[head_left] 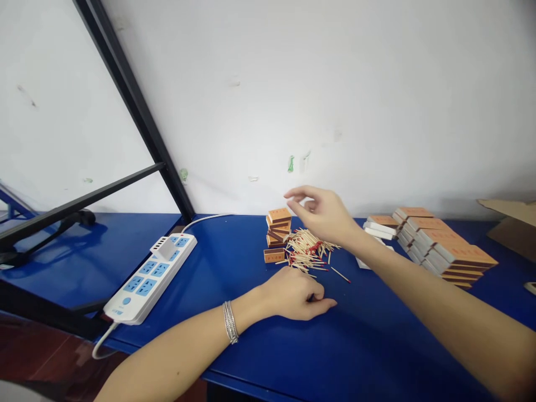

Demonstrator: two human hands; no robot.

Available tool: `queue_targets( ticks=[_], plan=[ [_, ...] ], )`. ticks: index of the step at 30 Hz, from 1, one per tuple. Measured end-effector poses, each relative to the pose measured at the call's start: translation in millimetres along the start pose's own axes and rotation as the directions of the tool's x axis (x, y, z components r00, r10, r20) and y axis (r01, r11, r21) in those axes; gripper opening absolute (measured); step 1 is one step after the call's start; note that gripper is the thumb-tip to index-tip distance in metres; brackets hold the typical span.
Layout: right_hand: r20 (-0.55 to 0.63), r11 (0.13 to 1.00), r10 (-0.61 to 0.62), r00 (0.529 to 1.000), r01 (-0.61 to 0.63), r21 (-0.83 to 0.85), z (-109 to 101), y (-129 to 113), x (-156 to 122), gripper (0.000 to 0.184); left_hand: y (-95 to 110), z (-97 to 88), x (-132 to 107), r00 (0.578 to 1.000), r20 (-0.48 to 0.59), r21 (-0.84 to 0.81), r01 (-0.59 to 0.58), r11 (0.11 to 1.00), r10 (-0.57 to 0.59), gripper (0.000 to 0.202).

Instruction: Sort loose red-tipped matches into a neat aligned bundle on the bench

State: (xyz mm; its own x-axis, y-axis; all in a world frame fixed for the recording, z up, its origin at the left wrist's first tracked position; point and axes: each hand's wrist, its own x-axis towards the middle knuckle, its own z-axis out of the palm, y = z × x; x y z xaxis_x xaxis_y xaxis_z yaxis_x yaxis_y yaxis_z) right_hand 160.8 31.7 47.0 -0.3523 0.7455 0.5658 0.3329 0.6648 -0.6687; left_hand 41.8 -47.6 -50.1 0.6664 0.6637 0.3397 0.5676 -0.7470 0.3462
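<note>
1. The heap of thin wooden matches with red heads [309, 250] is spread on the blue, smooth-topped worktop [234, 262], between the two arms and just beside the leaning stack of orange cardboard matchboxes [278, 229]. Matches are best drawn from the near edge, so that the heap is not pushed against the stack.

2. The right hand [324, 215] is poised above the heap, near the top of the stack. Its fingers are bent, with a narrow gap at thumb and forefinger, and nothing is seen between them. If matches are to be picked up, a light pinch along the sticks would be advised, with the heads turned one way.

3. The left hand [295, 293] is lowered in front of the heap, its fingers loosely curled. Its palm is hidden, so whether anything is held cannot be told. It could well be used to steady or square things.

4. The boxes in the stack are set askew; any contact should be made gently from above, since a sideways knock could topple them.

5. The single small orange-and-brown matchbox [274, 255] is placed before the stack and should be moved without the matches beside it being swept along.

6. The loose match with a red head [340, 274], lying apart on the right, is easily overlooked and should be gathered separately.
</note>
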Motion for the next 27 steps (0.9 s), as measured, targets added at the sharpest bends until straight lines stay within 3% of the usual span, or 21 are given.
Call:
queue_targets(
  ticks=[6, 9, 16, 20, 23, 27],
  plan=[
    [0.033, 0.980, 0.037, 0.999, -0.030, -0.195, -37.5, 48.4, -77.8, 0.026, -1.9, -1.7, 1.1, 0.999, 0.031, -0.033, 0.008, 0.999, -0.007, 0.041],
    [0.011, 0.970, 0.042, 0.999, -0.038, -0.242, -44.8, 67.0, -99.7, 0.023, -1.8, -2.8, 2.3, 0.998, 0.052, -0.049, 0.031, 0.998, -0.028, 0.042],
    [0.077, 0.966, 0.099, 0.992, -0.077, -0.248, -43.4, 75.7, -101.9, 0.022, -2.4, -9.4, 5.0, 0.996, 0.081, 0.006, 0.046, 0.999, -0.046, 0.041],
    [0.126, 0.941, 0.151, 0.981, -0.103, -0.323, -45.7, 77.5, -101.9, 0.019, -10.7, -21.8, 9.0, 0.984, -0.017, 0.120, 0.178, 0.977, -0.177, 0.036],
    [0.217, 0.913, 0.234, 0.948, -0.138, -0.385, -49.5, 76.7, -101.1, 0.014, -17.8, -31.7, 12.0, 0.959, -0.046, 0.156, 0.283, 0.947, -0.279, 0.024],
    [0.300, 0.890, 0.297, 0.906, -0.148, -0.432, -49.1, 75.7, -101.8, 0.011, -22.1, -38.9, 12.4, 0.953, -0.048, 0.170, 0.304, 0.937, -0.300, 0.018]
  ],
)
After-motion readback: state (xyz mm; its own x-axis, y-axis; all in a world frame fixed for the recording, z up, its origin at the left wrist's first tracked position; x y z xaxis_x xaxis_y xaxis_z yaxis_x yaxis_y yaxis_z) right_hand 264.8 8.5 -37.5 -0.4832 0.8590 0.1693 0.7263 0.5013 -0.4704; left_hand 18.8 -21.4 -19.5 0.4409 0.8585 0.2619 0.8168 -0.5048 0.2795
